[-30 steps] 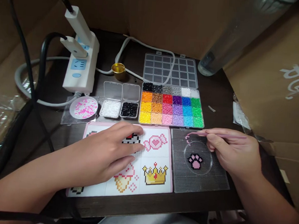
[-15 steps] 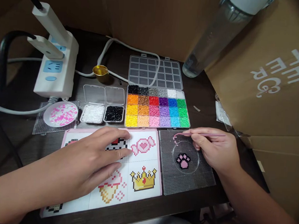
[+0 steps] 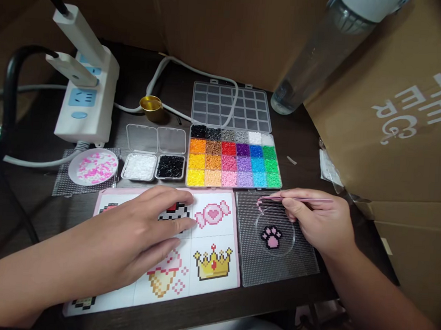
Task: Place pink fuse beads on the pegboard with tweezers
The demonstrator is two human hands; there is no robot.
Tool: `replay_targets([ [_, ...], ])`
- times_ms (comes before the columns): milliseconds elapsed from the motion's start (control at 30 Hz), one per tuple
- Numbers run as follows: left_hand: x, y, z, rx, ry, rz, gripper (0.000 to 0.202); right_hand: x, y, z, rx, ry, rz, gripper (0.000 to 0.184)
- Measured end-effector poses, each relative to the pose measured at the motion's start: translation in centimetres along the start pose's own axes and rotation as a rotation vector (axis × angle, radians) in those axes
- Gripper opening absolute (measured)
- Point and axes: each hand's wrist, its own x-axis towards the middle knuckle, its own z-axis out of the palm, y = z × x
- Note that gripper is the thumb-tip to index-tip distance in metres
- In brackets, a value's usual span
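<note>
My right hand [image 3: 316,220] is closed around pink tweezers [image 3: 311,200], held nearly level. Their curved tip is at a short row of pink beads [image 3: 259,207] near the top left of the clear pegboard [image 3: 281,273]. Lower on that board, inside a clear ring, sits a black-and-pink paw made of beads [image 3: 271,237]. My left hand [image 3: 141,235] lies with fingers apart on the pattern sheet [image 3: 217,279], covering part of its pictures. A pink candy picture [image 3: 213,213] and a gold crown picture [image 3: 213,264] show to the right of its fingers.
Behind the sheet stands an open bead box [image 3: 234,188] of many colours. Two small boxes hold white beads [image 3: 139,167] and black beads [image 3: 170,167]. A white dish [image 3: 78,177] with pink and white beads, a power strip [image 3: 88,102], a gold cup [image 3: 151,110] and a bottle [image 3: 316,61] stand around.
The whole view has shifted slightly, so things appear a little further right. Both hands keep nearly the same pose, and the tweezers' tip stays by the pink beads.
</note>
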Motion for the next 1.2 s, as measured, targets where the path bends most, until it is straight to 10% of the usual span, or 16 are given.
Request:
replay_targets([
  [1200, -0.65, 0.01, 0.6, -0.029, -0.035, -0.064, 0.037, 0.06, -0.18, 0.1, -0.018, 0.007, 0.024, 0.022],
])
